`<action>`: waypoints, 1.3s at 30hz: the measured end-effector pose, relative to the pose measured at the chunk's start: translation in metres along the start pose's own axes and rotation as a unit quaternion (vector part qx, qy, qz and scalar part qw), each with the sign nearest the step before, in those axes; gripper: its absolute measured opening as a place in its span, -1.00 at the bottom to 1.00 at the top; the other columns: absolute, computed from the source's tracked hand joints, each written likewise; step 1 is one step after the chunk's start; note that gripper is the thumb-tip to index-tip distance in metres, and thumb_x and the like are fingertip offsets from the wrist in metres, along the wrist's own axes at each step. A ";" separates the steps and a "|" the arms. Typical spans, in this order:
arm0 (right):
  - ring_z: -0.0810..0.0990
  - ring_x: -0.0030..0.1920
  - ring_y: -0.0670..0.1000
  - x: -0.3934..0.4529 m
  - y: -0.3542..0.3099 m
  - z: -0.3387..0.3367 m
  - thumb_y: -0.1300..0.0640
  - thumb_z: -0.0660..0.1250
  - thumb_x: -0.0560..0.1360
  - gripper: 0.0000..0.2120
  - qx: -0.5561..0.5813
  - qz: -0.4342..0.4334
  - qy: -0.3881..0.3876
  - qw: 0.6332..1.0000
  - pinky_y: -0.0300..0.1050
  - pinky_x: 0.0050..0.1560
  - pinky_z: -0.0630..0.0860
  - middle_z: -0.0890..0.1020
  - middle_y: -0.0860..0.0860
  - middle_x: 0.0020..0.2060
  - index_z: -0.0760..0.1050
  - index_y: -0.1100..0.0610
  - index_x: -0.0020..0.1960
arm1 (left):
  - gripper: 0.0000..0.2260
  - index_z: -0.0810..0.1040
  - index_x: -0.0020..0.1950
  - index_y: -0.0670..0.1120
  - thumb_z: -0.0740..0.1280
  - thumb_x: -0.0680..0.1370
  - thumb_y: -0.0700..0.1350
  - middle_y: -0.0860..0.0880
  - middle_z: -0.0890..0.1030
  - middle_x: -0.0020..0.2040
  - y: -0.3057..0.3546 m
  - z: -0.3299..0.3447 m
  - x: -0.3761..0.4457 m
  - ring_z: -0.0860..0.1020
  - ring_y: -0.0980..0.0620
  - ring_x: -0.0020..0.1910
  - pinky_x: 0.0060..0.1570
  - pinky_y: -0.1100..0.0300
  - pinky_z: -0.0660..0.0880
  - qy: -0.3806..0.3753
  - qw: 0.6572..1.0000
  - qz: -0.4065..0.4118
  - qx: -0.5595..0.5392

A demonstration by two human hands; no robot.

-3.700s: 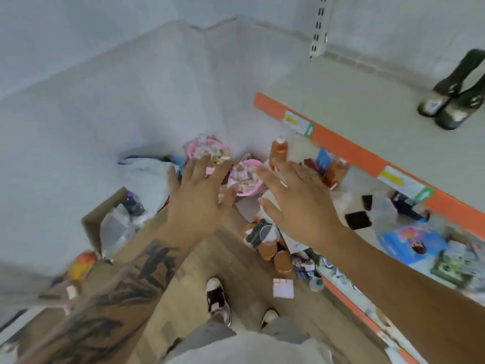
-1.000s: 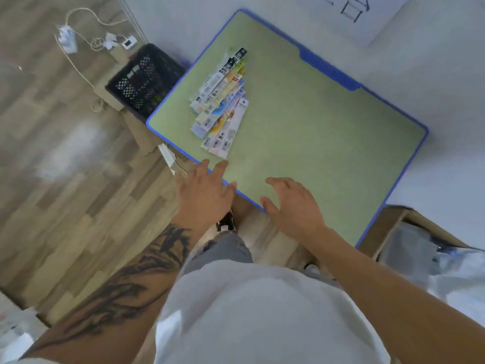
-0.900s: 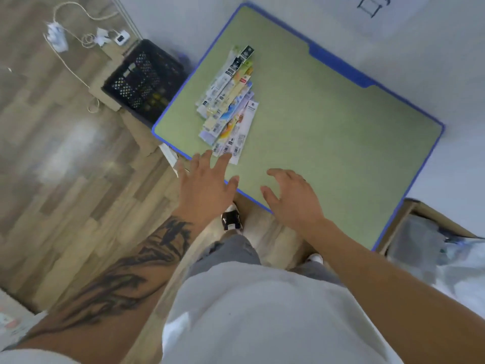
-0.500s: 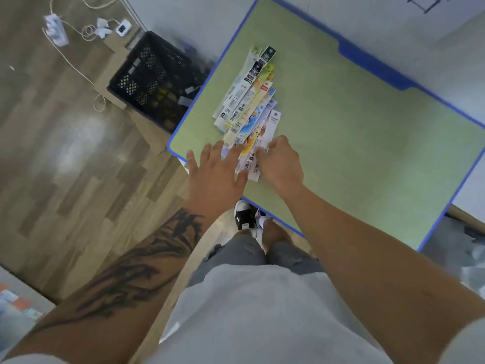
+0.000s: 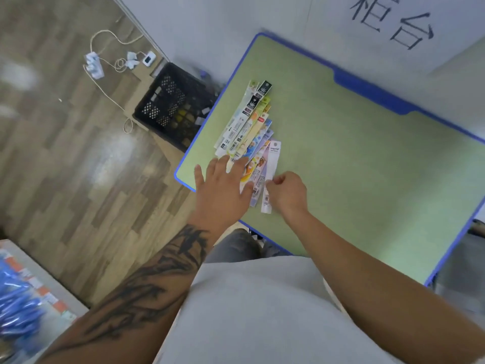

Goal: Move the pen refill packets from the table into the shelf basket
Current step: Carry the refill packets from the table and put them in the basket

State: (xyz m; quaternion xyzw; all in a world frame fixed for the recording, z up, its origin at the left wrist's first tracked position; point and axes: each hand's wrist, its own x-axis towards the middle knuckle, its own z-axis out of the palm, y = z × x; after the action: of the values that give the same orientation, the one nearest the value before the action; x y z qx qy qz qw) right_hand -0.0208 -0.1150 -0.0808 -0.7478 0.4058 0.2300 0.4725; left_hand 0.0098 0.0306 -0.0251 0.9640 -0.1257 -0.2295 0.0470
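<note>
A green rectangular table with a blue rim (image 5: 354, 164) fills the right of the view and serves as the landmark. Off its left edge lies a wood-plank floor (image 5: 65, 153). On that floor, tucked against the table's left edge, stands a black perforated plastic crate (image 5: 170, 101); farther left of the table a white power strip with a looping cord (image 5: 93, 65) rests on the planks.

On the table, near its left edge, a fan of long narrow pen refill packets (image 5: 249, 127) lies overlapping, running from the table's middle toward its near-left corner. The rightmost one, a pale lilac and white packet (image 5: 271, 164), sits at the fan's right side.

The left hand (image 5: 223, 190), on a tattooed forearm, lies flat with straight, spread fingers pressing on the near ends of the packets at the table's near-left corner. The right hand (image 5: 288, 193), just to the right of it over the table, has its fingers curled and pinches the near end of the lilac packet.
</note>
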 end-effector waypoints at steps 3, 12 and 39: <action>0.62 -0.16 0.04 -0.013 0.005 -0.016 0.09 0.45 0.55 -0.83 0.085 -0.031 -0.004 0.996 -0.09 -0.13 0.48 0.62 -0.04 -0.22 0.49 0.10 -0.12 | -0.50 0.32 0.58 0.10 0.18 0.66 0.20 -0.10 0.38 0.54 0.015 0.001 0.009 0.31 -0.18 0.54 0.52 -0.34 0.09 0.022 0.999 0.027 -0.015; 0.60 -0.33 -0.08 -0.043 0.002 -0.032 0.10 0.55 0.51 -0.81 0.240 -0.047 -0.036 0.969 -0.21 -0.27 0.49 0.70 0.06 -0.26 0.54 0.11 -0.14 | -0.87 0.66 0.01 -0.09 0.36 0.66 -0.07 0.15 0.64 -0.29 0.039 -0.011 0.025 0.58 0.19 -0.26 -0.14 0.22 0.48 -0.120 0.867 -0.112 -0.470; 0.49 -0.13 0.18 -0.006 -0.030 0.068 0.11 0.24 0.57 -0.81 0.041 0.183 0.158 0.969 -0.06 -0.15 0.40 0.51 0.08 -0.19 0.34 0.09 -0.20 | -0.88 0.61 -0.02 -0.06 0.32 0.68 -0.13 0.07 0.69 -0.26 -0.052 -0.032 0.091 0.62 0.17 -0.33 -0.18 0.16 0.60 -0.254 0.866 -0.040 -0.430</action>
State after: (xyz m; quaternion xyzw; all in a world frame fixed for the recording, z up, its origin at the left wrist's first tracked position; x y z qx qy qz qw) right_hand 0.0033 -0.0450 -0.0914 -0.6676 0.6145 0.1748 0.3824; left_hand 0.1148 0.0579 -0.0436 0.7609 0.0169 -0.4995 0.4138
